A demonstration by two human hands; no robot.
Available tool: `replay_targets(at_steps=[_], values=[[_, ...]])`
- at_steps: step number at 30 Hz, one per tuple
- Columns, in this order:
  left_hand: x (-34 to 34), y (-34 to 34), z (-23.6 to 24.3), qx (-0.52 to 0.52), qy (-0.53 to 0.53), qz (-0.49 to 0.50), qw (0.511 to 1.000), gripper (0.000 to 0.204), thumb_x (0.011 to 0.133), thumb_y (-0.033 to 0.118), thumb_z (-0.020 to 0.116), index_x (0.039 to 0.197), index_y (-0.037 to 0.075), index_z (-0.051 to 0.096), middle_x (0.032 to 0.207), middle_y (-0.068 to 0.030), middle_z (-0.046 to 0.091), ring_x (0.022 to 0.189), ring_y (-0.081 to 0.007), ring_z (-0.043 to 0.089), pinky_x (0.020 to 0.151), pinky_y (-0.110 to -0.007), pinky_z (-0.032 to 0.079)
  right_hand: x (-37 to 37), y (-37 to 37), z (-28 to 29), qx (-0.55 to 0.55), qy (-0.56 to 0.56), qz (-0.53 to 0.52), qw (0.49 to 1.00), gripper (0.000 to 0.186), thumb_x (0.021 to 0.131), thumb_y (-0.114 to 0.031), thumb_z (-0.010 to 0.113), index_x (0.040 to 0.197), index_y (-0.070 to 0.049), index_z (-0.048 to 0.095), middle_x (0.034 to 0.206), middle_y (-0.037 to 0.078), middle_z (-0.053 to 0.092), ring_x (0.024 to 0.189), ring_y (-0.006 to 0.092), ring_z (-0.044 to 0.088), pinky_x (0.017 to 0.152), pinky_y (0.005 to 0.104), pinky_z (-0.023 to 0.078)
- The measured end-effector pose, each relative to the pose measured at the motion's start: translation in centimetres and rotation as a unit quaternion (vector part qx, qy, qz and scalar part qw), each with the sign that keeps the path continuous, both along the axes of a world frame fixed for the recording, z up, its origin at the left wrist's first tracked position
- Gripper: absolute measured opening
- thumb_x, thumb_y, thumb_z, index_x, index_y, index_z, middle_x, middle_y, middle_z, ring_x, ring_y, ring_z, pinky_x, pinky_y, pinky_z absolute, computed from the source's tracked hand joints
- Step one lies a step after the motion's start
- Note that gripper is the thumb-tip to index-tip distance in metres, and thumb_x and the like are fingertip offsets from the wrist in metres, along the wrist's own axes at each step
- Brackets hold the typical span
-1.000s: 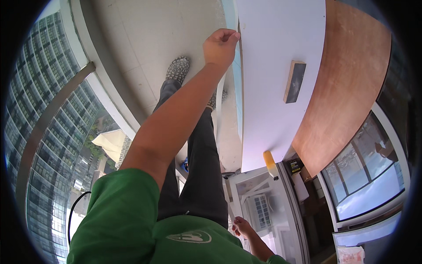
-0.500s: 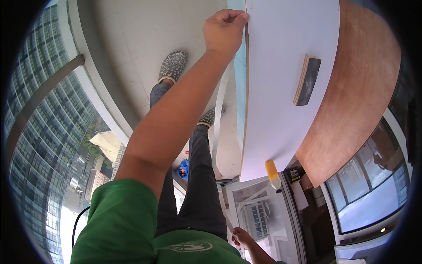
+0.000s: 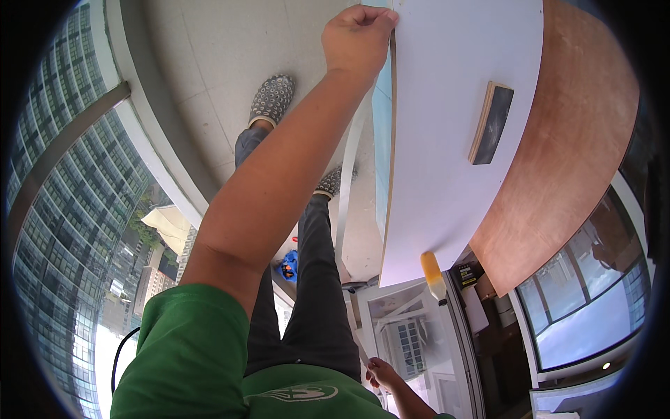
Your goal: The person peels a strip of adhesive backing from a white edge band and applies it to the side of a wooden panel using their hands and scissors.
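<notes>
My left hand [image 3: 357, 35] reaches far forward, thumb and fingers pinched at the left long edge of a white board [image 3: 447, 153]. A narrow white strip [image 3: 349, 164] runs down from behind my left wrist, past my legs, toward my waist. There my right hand [image 3: 380, 373] is closed around the strip's lower part, its fingertips partly hidden. On the board lies a wooden block [image 3: 492, 122] with a dark face. A bottle [image 3: 433, 276] with yellow contents sits near the board's close end.
A brown wooden panel [image 3: 558, 140] lies right of the board, beside a window [image 3: 583, 293]. On the left are a railing [image 3: 70, 150] and glass with tall buildings beyond. A blue bag-like item [image 3: 287, 265] rests on the floor by my legs. A black box [image 3: 467, 274] stands past the board's close end.
My left hand has shifted slightly forward along the board's edge, still pinched. My right hand, the block and the bottle stay nearly in place.
</notes>
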State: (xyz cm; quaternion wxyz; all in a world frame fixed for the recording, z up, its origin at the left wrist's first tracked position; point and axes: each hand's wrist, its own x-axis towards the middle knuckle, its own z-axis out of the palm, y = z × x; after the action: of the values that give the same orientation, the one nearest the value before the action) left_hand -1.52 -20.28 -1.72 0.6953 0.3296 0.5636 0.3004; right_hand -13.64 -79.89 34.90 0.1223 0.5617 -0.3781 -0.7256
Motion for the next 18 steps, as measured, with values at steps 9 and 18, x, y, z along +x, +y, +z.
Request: replay_targets(at_steps=[9,18], values=[[0.3,-0.2,0.7,0.004,0.010,0.013,1.000,0.017,0.089,0.015,0.069,0.085,-0.001,0.070,0.070,-0.0017,0.066,0.062,-0.0072,0.057,0.058,-0.023,0.048,-0.2,-0.4,0.0,-0.004,-0.005,-0.009,1.000,0.021,0.105,-0.022,0.043,0.109,-0.008,0.057,0.068,0.006,0.059,0.041,0.0133,0.047,0.038,0.0292,0.038],[-0.3,-1.6,0.9,0.001,0.037,-0.006,0.999,0.017,0.085,0.010,0.074,0.095,-0.003,0.069,0.082,-0.0049,0.069,0.066,-0.0081,0.059,0.059,-0.022,0.049,-0.1,0.4,-0.2,-0.003,-0.010,-0.004,1.000,0.020,0.105,-0.022,0.043,0.108,-0.007,0.057,0.067,0.007,0.059,0.040,0.0135,0.047,0.037,0.0295,0.037]])
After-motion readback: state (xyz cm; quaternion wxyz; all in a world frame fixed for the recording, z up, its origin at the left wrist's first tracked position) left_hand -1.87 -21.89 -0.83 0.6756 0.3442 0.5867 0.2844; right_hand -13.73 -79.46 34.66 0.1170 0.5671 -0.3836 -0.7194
